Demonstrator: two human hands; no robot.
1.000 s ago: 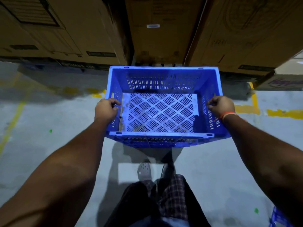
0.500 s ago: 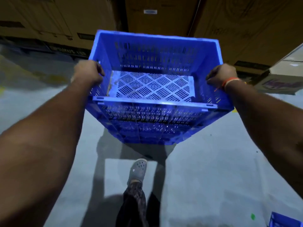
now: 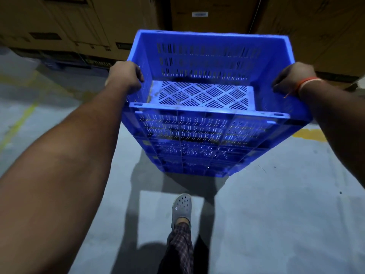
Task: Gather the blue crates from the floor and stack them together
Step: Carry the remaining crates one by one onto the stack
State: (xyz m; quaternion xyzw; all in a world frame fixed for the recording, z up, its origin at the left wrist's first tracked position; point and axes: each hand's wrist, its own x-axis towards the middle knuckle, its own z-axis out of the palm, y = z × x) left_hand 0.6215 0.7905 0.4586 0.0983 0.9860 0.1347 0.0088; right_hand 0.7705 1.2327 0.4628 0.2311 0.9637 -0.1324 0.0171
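Grey concrete floor (image 3: 276,214), cardboard boxes (image 3: 98,26) stacked behind. One blue crate (image 3: 207,135) is held raised above the floor, tilted forward. Its left rim is gripped by the left hand (image 3: 125,76), its right rim by the right hand (image 3: 292,78).

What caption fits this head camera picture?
Both hands, left hand and right hand, carry a blue crate above the floor.

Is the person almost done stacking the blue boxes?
Not yet. Picked up already: one blue crate, empty and lifted clear of the grey floor. Happening now: the left hand and right hand grip its two side rims, carrying it. Left to do: no stack shows in this view, so the crate must be set on the others, and any remaining crates gathered.
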